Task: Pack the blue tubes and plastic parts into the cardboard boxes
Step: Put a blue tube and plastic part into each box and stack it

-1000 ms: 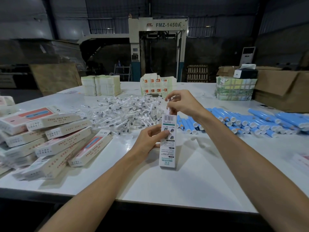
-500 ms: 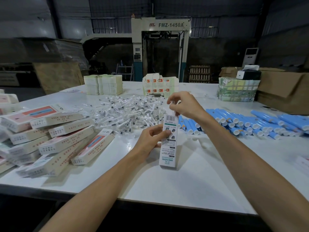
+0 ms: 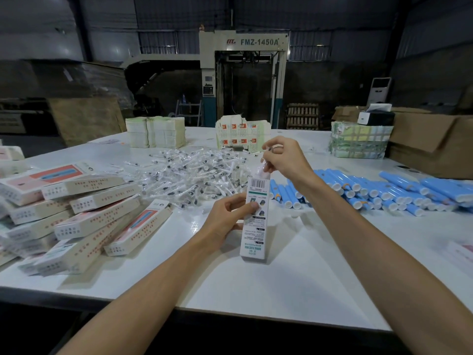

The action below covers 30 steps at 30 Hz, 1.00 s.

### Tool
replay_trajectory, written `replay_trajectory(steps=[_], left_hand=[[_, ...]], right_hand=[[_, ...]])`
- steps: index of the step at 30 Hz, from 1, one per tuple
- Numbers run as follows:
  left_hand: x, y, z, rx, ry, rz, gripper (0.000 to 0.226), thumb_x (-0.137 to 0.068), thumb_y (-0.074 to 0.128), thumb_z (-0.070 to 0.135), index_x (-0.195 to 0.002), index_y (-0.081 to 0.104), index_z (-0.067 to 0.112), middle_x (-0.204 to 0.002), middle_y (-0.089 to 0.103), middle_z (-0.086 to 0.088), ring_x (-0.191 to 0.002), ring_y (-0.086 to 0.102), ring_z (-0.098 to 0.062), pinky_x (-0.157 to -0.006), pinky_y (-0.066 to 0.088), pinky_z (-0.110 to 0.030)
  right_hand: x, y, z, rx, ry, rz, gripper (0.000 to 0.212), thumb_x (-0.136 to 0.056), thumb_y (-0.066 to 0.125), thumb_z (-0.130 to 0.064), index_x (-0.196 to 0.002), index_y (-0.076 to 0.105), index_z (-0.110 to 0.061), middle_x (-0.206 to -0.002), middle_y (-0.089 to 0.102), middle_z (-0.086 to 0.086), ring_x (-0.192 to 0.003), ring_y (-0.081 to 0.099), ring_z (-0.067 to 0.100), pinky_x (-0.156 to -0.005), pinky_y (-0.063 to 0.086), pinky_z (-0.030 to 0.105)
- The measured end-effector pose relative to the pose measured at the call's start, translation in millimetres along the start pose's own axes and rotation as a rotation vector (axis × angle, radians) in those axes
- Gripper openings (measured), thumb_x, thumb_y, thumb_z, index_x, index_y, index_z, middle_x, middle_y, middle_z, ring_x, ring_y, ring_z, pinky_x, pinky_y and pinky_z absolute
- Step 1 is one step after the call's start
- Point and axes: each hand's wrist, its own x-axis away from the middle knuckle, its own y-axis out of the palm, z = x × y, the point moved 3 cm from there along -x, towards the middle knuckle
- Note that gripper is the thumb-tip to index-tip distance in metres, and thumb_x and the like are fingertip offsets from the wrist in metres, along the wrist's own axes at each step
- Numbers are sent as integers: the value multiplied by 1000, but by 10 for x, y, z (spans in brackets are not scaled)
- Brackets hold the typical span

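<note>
The cardboard box (image 3: 255,226) stands on end near the middle of the counter (image 3: 294,283), its open top up. It looks light and thin-walled, easily crushed, so a mid-height grip on its long sides suits it. The left hand (image 3: 226,221) holds it there, thumb on the printed face. Above the opening the right hand (image 3: 284,160), wrist bent down, pinches a clear-wrapped plastic part (image 3: 263,170), probably slippery. Loose plastic parts (image 3: 194,175) lie beyond and blue tubes (image 3: 384,193) to the right.

Upright box (image 3: 253,234), plastic part (image 3: 263,171) at its top, blue tubes (image 3: 358,193) beside.
</note>
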Motion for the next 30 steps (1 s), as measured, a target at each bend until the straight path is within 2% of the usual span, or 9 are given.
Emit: replay_trajectory(steps=[2, 5, 10, 15, 18, 21, 24, 28, 30], left_hand=[[-2, 0, -10, 34, -15, -2, 27, -92, 84, 28, -119, 81, 23, -127, 78, -8, -110, 78, -28, -73, 65, -36], [-12, -7, -33, 97, -29, -2, 30, -93, 83, 23, -122, 79, 19, -129, 77, -11, -108, 78, -27, -77, 66, -39], [-22, 15, -64, 155, -28, -31, 37, -92, 85, 21, -128, 76, 17, -132, 75, -12, -110, 76, -24, -83, 64, -41], [-31, -36, -62, 174, -30, 0, 43, -87, 90, 23, -128, 77, 18, -131, 76, -13, -111, 76, -27, -85, 64, -43], [-34, -48, -75, 130, -40, 29, 44, -86, 90, 27, -127, 77, 20, -129, 77, -11, -110, 77, -27, -83, 64, -40], [-41, -42, -82, 96, -36, 46, 44, -88, 89, 29, -128, 76, 20, -128, 77, -11, -110, 76, -27, -82, 63, -39], [-41, -40, -72, 83, -26, 59, 42, -86, 89, 30, -126, 78, 21, -126, 78, -12, -110, 76, -28, -81, 63, -38], [-32, -47, -71, 68, -25, 93, 39, -89, 88, 24, -125, 76, 16, -123, 78, -13, -108, 77, -31, -78, 64, -38], [-32, -26, -70, 56, -32, 90, 41, -91, 87, 22, -129, 73, 14, -123, 78, -14, -110, 76, -34, -77, 64, -38]], right_hand=[[4, 2, -10, -39, 3, 29, 20, -92, 61, -1, -108, 66, -11, -87, 75, 15, -61, 71, 16, -63, 60, 30], [7, -18, -52, 101, -59, 56, 17, -94, 61, -5, -106, 67, -16, -93, 70, 10, -61, 69, 12, -64, 58, 31], [31, 96, -187, 388, -196, -137, 17, -95, 64, -9, -108, 71, -17, -97, 67, 5, -80, 59, 11, -72, 50, 27], [96, 188, -160, 371, -126, -318, 30, -90, 66, -8, -115, 63, -23, -81, 70, 18, -66, 57, 16, -71, 52, 40], [97, 139, -124, 396, -132, -297, 20, -90, 71, -15, -104, 61, -24, -79, 73, 6, -71, 67, 17, -73, 56, 40], [111, 94, -31, 476, -165, -241, 11, -94, 74, -32, -99, 69, -23, -90, 72, -7, -84, 68, 8, -76, 56, 32], [211, 131, 150, 448, -187, -229, 23, -100, 66, -40, -105, 74, -19, -110, 60, -6, -95, 61, 6, -76, 47, 20], [405, 195, 366, 261, -174, -185, 22, -103, 65, -31, -116, 76, -17, -128, 50, -2, -115, 55, 7, -81, 41, 4], [494, 232, 439, 155, -161, -126, 22, -104, 64, -26, -120, 75, -16, -132, 49, -1, -117, 54, 1, -84, 43, 4]])
